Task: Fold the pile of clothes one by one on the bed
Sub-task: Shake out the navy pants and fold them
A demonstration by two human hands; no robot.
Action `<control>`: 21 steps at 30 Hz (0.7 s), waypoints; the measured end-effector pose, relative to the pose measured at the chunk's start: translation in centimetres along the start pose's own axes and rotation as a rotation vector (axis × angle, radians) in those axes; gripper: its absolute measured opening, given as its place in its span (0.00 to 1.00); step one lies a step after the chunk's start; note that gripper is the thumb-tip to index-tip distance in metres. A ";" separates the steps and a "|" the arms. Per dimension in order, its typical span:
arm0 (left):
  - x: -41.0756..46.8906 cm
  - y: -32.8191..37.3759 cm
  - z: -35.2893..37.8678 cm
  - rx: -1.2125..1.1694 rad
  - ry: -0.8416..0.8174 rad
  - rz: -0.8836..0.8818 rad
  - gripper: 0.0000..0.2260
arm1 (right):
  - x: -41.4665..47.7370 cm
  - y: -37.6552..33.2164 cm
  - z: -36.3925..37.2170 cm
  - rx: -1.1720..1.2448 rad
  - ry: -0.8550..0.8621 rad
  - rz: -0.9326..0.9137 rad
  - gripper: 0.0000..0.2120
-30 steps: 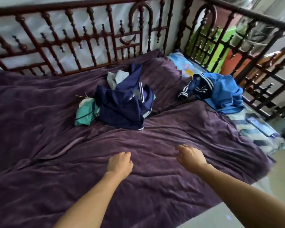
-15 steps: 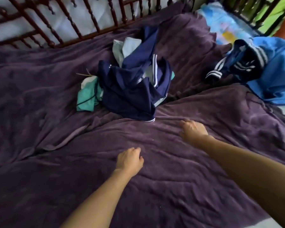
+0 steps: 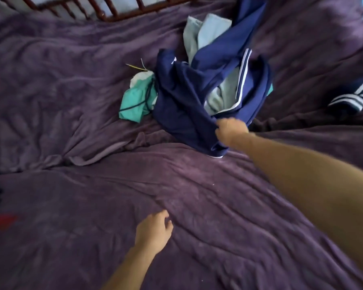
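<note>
**First garment taken from the pile**

The right hand is closed on the near lower edge of a navy-blue track garment with white side stripes, which lies uppermost in the pile of clothes toward the far side of the bed, just short of the dark wooden spindle rail. The fabric is bunched inside the fist, so a firm pinch is judged to be in place, though the fingertips themselves are blurred. The hold at the near hem is probably chosen so that the piece can be drawn toward the bare stretch of the crumpled purple plush bedspread at the near edge, where room for folding is available.

The left hand is held low over that near stretch, fingers loosely curled, with nothing in it; whether it touches the cover cannot be told. It is likely kept free to catch a second corner once the garment is pulled clear.

Under and behind the navy piece, a pale grey-green cloth is seen, and a mint-green and white garment lies just beside it on the left. At the right edge, a separate dark item with white stripes is only partly in view.

No container is present; the clothes rest directly on the bedspread. Nothing appears folded yet, so the task is judged to be at its start.
</note>
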State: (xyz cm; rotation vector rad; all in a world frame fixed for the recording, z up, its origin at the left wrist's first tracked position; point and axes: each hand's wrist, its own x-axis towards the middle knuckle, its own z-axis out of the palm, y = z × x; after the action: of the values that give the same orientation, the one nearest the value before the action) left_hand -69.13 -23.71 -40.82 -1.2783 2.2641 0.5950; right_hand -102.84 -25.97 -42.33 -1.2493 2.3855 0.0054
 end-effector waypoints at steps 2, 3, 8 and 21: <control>0.4 0.5 -0.8 -0.001 -0.006 -0.007 0.11 | -3.6 0.2 1.4 0.068 0.033 -0.018 0.16; 0.7 0.8 -1.3 0.001 -0.003 -0.010 0.11 | -5.7 0.5 2.3 0.079 0.036 -0.011 0.16; 2.1 2.8 -3.3 0.036 0.024 0.037 0.10 | -15.8 4.1 6.5 0.058 -0.137 0.071 0.15; 2.9 6.0 -2.3 0.093 -0.036 0.162 0.12 | -28.0 9.1 12.1 -0.105 -0.549 0.139 0.15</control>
State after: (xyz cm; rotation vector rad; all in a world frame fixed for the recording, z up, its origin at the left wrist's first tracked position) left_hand -76.07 -24.16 -39.94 -1.0386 2.3513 0.5571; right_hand -91.54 3.72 -44.19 -0.9645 1.9991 0.4616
